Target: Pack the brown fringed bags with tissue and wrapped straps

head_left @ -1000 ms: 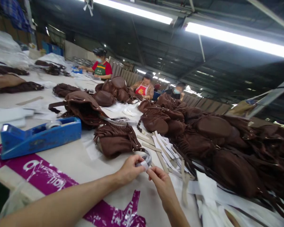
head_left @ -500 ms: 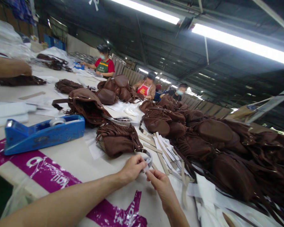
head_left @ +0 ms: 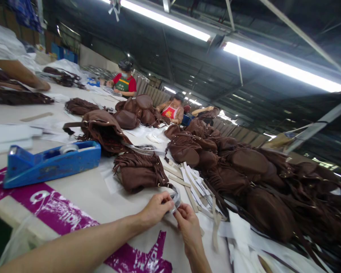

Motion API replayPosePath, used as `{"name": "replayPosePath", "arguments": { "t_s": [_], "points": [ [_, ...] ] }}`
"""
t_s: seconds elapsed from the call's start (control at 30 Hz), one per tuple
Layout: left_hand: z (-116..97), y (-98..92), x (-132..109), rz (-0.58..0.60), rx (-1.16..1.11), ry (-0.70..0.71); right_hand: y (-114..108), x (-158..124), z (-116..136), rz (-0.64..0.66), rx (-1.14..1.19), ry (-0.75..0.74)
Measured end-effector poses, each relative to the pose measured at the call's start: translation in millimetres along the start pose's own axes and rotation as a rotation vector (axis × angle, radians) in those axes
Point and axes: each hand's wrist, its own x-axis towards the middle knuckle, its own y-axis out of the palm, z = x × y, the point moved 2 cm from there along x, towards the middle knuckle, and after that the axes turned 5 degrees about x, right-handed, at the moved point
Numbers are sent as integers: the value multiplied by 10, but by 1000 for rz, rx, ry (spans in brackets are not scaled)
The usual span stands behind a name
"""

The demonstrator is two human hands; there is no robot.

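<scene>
My left hand (head_left: 155, 208) and my right hand (head_left: 188, 226) meet low in the middle of the view, both pinched on a grey wrapped strap (head_left: 174, 197) that loops up to a brown fringed bag (head_left: 139, 172) lying just beyond them. The fingers of both hands are closed around the strap's end. A fan of white paper strips (head_left: 197, 183) lies just to the right of the bag.
A blue tape dispenser (head_left: 49, 162) stands at the left on the pale table (head_left: 91, 189), above a magenta printed sheet (head_left: 57, 216). A large heap of brown bags (head_left: 250, 178) fills the right. Three other people (head_left: 124, 81) work at the far side; another person's arm (head_left: 19, 74) reaches in at far left.
My two hands have drawn closer together on the strap. The view has shifted a little, and the arm at far left has reached farther over the table.
</scene>
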Motion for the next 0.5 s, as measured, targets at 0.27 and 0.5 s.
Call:
{"name": "replayPosePath", "arguments": {
  "t_s": [0.27,0.5],
  "points": [
    [-23,39,-36,-84,102,16,48,-121,50,-99,50,81],
    [67,46,-44,-40,38,-20,167,-283,128,15,360,169]
  ]
}}
